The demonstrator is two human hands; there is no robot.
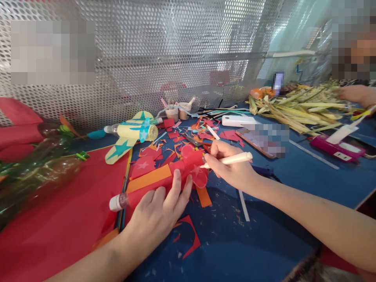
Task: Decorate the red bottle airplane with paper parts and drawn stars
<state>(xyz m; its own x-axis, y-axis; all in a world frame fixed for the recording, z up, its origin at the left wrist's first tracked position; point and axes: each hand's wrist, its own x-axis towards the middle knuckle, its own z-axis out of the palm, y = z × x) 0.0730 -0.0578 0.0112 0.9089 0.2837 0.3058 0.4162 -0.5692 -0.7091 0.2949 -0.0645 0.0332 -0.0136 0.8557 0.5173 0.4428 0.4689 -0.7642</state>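
Observation:
A toy plane (161, 186) made from a small bottle wrapped in red paper lies tilted before me. It has a white cap (115, 203), an orange strip (149, 178) and rounded red pieces at its far end. My left hand (161, 203) rests over it, fingers bent and holding it down; the thumb is hidden. My right hand (227, 162) is closed around a white marker pen (236, 158). The pen's tip is at a pale star (196, 170) on a rounded red piece. Another red piece with a star (143, 166) lies beyond the bottle.
A yellow bottle plane (129, 133) with teal stars stands behind left, near clear plastic bottles (58, 172). Red and orange scraps (176, 137) litter the middle. A phone (255, 143), a magenta glue gun (337, 149) and dry husks (302, 109) lie right, beside another person's hand (357, 96).

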